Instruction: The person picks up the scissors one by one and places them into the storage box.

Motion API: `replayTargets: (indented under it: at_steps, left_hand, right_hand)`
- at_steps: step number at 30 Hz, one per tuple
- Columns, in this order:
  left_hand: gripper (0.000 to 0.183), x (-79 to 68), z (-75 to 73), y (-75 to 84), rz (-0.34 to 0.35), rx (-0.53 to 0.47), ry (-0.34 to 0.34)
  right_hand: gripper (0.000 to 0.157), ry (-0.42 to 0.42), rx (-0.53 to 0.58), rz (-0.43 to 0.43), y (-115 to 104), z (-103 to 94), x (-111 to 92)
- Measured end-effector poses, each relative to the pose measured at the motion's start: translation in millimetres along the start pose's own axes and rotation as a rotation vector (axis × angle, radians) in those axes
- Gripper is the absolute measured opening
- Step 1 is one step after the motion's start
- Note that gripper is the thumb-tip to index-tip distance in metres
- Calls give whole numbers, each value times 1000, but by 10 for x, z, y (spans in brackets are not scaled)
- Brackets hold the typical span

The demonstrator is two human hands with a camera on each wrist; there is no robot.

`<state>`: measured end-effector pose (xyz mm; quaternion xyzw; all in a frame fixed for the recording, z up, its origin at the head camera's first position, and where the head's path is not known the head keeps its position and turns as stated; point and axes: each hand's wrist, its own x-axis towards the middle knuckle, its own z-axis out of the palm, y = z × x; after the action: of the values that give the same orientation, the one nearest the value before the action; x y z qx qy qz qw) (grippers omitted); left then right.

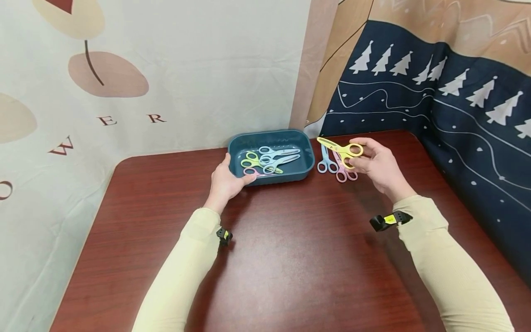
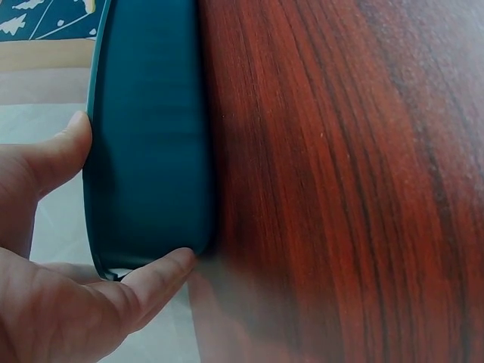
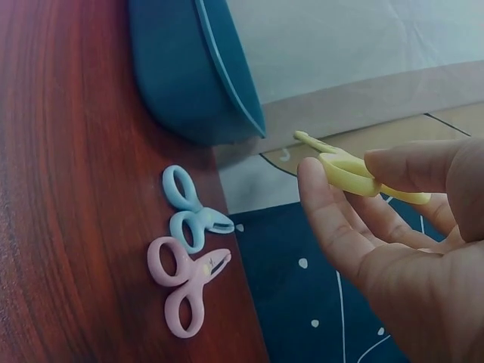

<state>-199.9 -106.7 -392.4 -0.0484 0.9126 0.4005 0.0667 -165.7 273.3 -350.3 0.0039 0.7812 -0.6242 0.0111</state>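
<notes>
My right hand (image 1: 379, 166) pinches a pair of yellow scissors (image 1: 341, 148) by the handle loops, raised above the table with the blades pointing left. In the right wrist view the thumb and fingers press on the yellow handle (image 3: 352, 178). My left hand (image 1: 226, 182) grips the left front corner of a dark teal bin (image 1: 304, 173), thumb over the rim. Inside the bin lie light blue scissors (image 1: 282, 161), green scissors (image 1: 250, 160) and pink-lilac scissors (image 1: 250, 171), partly overlapping. To its right, blue scissors (image 3: 200, 219) and pink scissors (image 3: 189, 283) lie on the table.
The bin stands at the back of a reddish-brown wooden table (image 1: 290, 258). Behind it hangs a pale printed cloth (image 1: 215, 69), and a navy cloth with white trees (image 1: 415, 101) hangs along the right side.
</notes>
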Motion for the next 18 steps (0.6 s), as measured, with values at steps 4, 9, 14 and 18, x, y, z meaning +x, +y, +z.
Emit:
replayTargets:
  at_steps: [4,9,14,18]
  left_hand:
    - [110,-5,0,8,-5,-5,-5]
    - [109,-10,-6,15,-17,-6,-12]
    - [110,-11,-6,17,-10,0,-13]
    - [109,-12,-5,21,-10,1,-10]
  right_hand:
    - [42,-2,-6,-4,-36,25,9]
    - [41,-8,5,-17,-58,59,32]
    - [44,-20,8,-14,-91,104,70]
    - [45,-26,17,-9,-140,146,86]
